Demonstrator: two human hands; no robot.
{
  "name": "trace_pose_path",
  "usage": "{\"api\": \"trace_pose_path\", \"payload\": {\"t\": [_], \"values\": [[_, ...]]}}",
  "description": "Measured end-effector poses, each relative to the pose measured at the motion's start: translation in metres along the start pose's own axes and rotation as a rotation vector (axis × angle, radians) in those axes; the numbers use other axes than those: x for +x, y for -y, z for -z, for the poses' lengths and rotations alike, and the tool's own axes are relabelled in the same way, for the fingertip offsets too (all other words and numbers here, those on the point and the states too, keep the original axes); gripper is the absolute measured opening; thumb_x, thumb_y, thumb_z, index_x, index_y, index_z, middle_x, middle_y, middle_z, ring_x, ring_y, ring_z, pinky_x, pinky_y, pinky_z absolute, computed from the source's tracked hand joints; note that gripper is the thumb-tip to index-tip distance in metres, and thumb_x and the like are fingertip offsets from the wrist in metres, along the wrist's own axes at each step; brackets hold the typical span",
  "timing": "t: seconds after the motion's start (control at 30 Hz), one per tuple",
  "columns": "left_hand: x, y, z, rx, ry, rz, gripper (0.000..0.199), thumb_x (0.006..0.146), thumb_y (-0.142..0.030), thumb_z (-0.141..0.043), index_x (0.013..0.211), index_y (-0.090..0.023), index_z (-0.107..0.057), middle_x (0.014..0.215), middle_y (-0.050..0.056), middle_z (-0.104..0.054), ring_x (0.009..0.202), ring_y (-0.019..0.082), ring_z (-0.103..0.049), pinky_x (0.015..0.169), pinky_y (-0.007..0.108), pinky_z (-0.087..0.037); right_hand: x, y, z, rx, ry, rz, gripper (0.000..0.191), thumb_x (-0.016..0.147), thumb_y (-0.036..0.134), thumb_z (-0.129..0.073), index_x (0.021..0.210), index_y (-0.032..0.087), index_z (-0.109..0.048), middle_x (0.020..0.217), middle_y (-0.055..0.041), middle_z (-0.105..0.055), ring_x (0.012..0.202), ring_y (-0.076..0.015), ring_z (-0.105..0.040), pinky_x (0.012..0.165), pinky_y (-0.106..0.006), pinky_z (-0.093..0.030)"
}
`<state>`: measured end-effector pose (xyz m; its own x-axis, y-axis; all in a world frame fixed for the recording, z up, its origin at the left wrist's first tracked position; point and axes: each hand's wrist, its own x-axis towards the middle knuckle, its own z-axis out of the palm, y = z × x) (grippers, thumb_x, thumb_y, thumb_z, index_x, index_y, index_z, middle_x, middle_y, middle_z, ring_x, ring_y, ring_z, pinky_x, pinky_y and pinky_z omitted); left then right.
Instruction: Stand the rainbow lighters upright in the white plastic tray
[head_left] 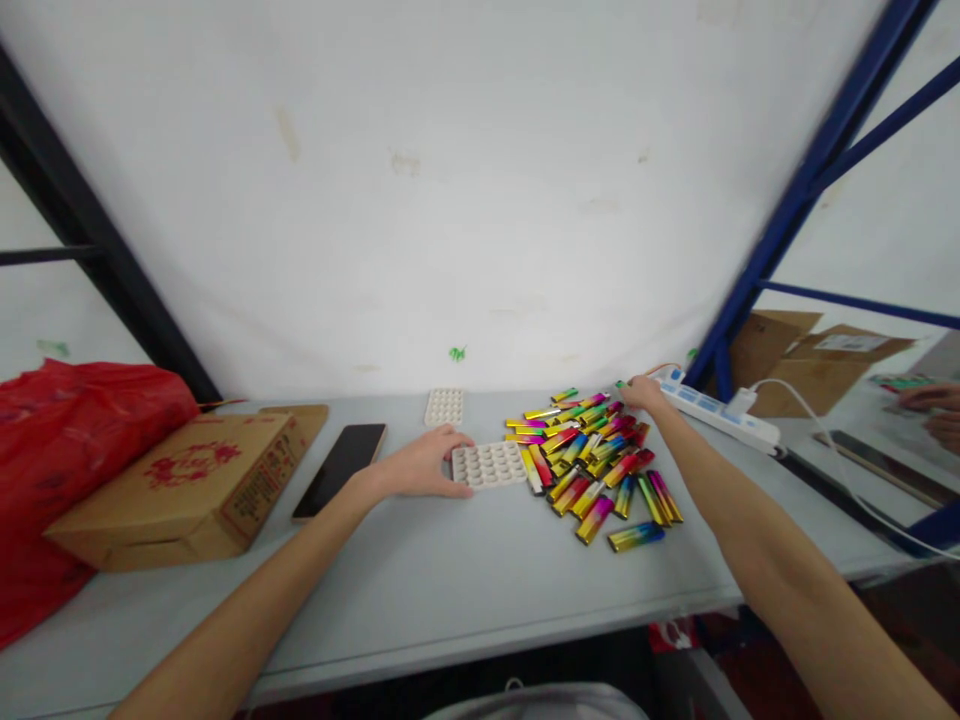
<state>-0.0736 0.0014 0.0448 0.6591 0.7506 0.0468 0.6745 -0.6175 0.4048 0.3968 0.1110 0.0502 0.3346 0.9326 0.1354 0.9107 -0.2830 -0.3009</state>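
My left hand [429, 462] grips the left end of a pale tray with rows of round holes [489, 466], thumb at the near side and fingers at the far side. The tray lies on the table, its right end touching a pile of shiny lighter-like cases [592, 450] in gold, pink, red, blue and green. At the far right edge of the pile is my right hand [643, 391], its fingers closed around a case with a green end [620, 385]. Most of that case is hidden. A second pale holed tray [445, 407] lies near the wall.
A dark phone [341, 470] lies left of my left hand, beside a cardboard box [184, 490] and a red plastic bag [82, 450]. A white power strip [720, 412] with cables runs along the right. Blue shelf posts [795, 200] stand there; beyond them, another person's hand [937, 405] shows.
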Motion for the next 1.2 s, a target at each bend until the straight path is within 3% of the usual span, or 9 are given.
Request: {"api": "trace_pose_path", "payload": {"t": [0.17, 0.27, 0.37, 0.5, 0.6, 0.77, 0.87, 1.03, 1.2], "values": [[0.001, 0.000, -0.002, -0.002, -0.028, -0.032, 0.070, 0.072, -0.055, -0.081, 0.131, -0.020, -0.067, 0.119, 0.009, -0.066, 0.112, 0.030, -0.064, 0.103, 0.038, -0.050, -0.022, 0.036, 0.011, 0.422, -0.021, 0.005, 0.034, 0.097, 0.034, -0.061, 0.122, 0.012, -0.062, 0.100, -0.0158, -0.078, 0.086, -0.0231, -0.078, 0.080, -0.033, -0.060], [0.000, -0.001, -0.003, -0.009, -0.049, -0.037, 0.069, 0.074, -0.055, -0.080, 0.132, -0.020, -0.067, 0.118, 0.009, -0.066, 0.110, 0.030, -0.064, 0.102, 0.038, -0.051, -0.044, 0.071, 0.019, 0.663, -0.011, 0.090, 0.023, 0.098, 0.034, -0.059, 0.116, 0.020, -0.055, 0.109, -0.0105, -0.078, 0.082, -0.0148, -0.076, 0.074, -0.027, -0.059], [0.000, -0.002, -0.007, -0.032, -0.068, -0.047, 0.071, 0.077, -0.055, -0.078, 0.136, -0.019, -0.065, 0.121, 0.010, -0.065, 0.110, 0.029, -0.064, 0.102, 0.038, -0.052, -0.075, 0.108, 0.027, 1.087, 0.129, 0.248, 0.019, 0.090, 0.032, -0.065, 0.101, 0.021, -0.052, 0.101, -0.0096, -0.079, 0.079, -0.0143, -0.072, 0.070, -0.026, -0.057], [0.003, -0.002, -0.017, -0.026, -0.111, -0.079, 0.067, 0.083, -0.057, -0.074, 0.138, -0.019, -0.064, 0.125, 0.012, -0.063, 0.117, 0.030, -0.062, 0.109, 0.040, -0.049, -0.117, 0.148, 0.025, 1.266, 0.263, 0.347, 0.031, 0.082, 0.032, -0.070, 0.104, 0.023, -0.049, 0.106, -0.0073, -0.079, 0.075, -0.0135, -0.070, 0.073, -0.030, -0.058], [0.005, -0.002, -0.023, -0.011, -0.155, -0.077, 0.067, 0.086, -0.058, -0.072, 0.140, -0.019, -0.062, 0.125, 0.013, -0.063, 0.118, 0.031, -0.061, 0.110, 0.042, -0.048, -0.142, 0.169, 0.012, 1.269, 0.347, 0.394, 0.044, 0.078, 0.032, -0.071, 0.118, 0.025, -0.052, 0.101, -0.0029, -0.077, 0.069, -0.0127, -0.067, 0.071, -0.031, -0.058], [0.004, -0.002, -0.025, -0.003, -0.160, -0.048, 0.075, 0.086, -0.063, -0.070, 0.145, -0.018, -0.058, 0.131, 0.015, -0.061, 0.123, 0.032, -0.059, 0.112, 0.041, -0.046, -0.166, 0.184, -0.018, 1.216, 0.454, 0.451, 0.030, 0.084, 0.048, -0.066, 0.097, 0.022, -0.059, 0.078, 0.0040, -0.061, 0.054, -0.0082, -0.051, 0.049, -0.021, -0.041], [0.003, 0.000, -0.023, 0.020, -0.168, -0.001, 0.086, 0.082, -0.068, -0.073, 0.148, -0.017, -0.055, 0.135, 0.016, -0.059, 0.128, 0.034, -0.058, 0.114, 0.042, -0.043, -0.175, 0.183, -0.030, 1.153, 0.358, 0.465, 0.037, 0.091, 0.060, -0.058, 0.096, 0.024, -0.054, 0.067, 0.0079, -0.053, 0.050, -0.0086, -0.041, 0.046, -0.021, -0.032], [0.001, 0.004, -0.019, 0.048, -0.166, 0.055, 0.089, 0.077, -0.074, -0.075, 0.142, -0.015, -0.061, 0.132, 0.017, -0.059, 0.125, 0.035, -0.059, 0.113, 0.043, -0.044, -0.188, 0.179, -0.034, 0.961, 0.092, 0.560, 0.047, 0.096, 0.068, -0.050, 0.084, 0.024, -0.055, 0.064, 0.0051, -0.052, 0.061, -0.0132, -0.048, 0.058, -0.025, -0.036], [0.001, 0.005, -0.015, 0.045, -0.153, 0.038, 0.082, 0.075, -0.072, -0.077, 0.135, -0.016, -0.066, 0.127, 0.015, -0.062, 0.124, 0.034, -0.059, 0.113, 0.043, -0.044, -0.193, 0.178, -0.037, 0.969, 0.176, 0.588, 0.066, 0.096, 0.078, -0.039, 0.061, 0.023, -0.048, 0.055, 0.0033, -0.043, 0.056, -0.0131, -0.041, 0.056, -0.027, -0.032]]}}
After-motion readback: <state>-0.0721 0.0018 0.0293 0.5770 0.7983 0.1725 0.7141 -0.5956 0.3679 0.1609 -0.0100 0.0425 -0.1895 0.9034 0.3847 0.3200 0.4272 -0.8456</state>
